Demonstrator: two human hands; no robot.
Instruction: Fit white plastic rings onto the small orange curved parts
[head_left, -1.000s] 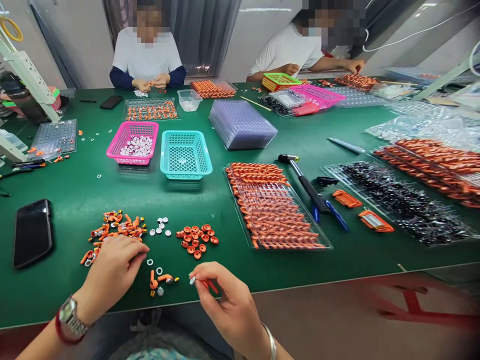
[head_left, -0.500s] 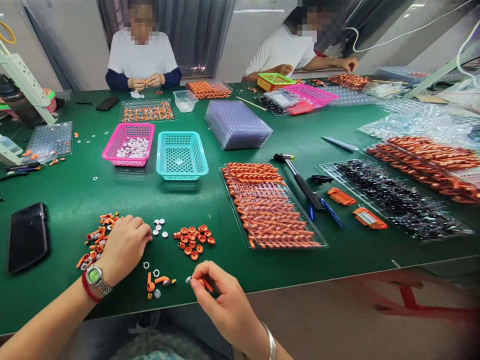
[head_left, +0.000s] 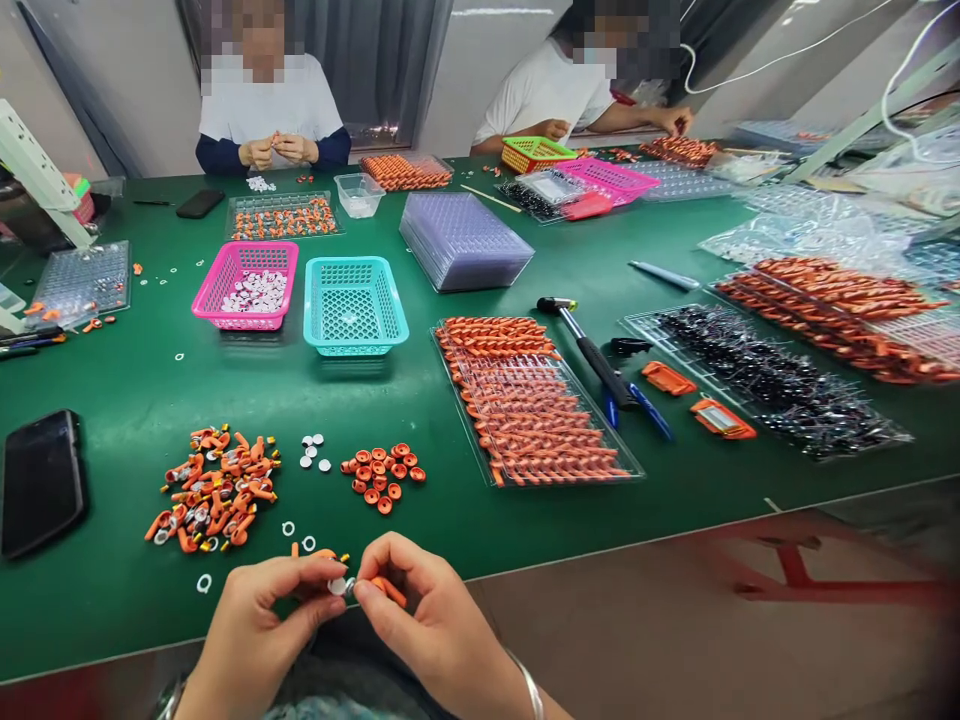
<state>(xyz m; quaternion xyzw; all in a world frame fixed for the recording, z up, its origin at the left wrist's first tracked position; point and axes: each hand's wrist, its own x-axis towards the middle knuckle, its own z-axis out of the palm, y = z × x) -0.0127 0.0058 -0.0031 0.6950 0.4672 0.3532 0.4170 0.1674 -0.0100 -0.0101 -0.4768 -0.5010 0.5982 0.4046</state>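
Orange part (head_left: 388, 590) pinched in right hand (head_left: 435, 620), long axis slanting toward lower right; left hand (head_left: 259, 625), earlier over pile (head_left: 214, 490), now pinches white ring (head_left: 337, 586) against it, lower centre, above green surface (head_left: 135, 400).

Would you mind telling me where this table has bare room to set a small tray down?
Bare green mat lies between the black phone and the pink basket, and in front of the teal basket, above the orange caps. It is crowded by the left hand and right hand, the loose orange pile, and right of the filled tray.
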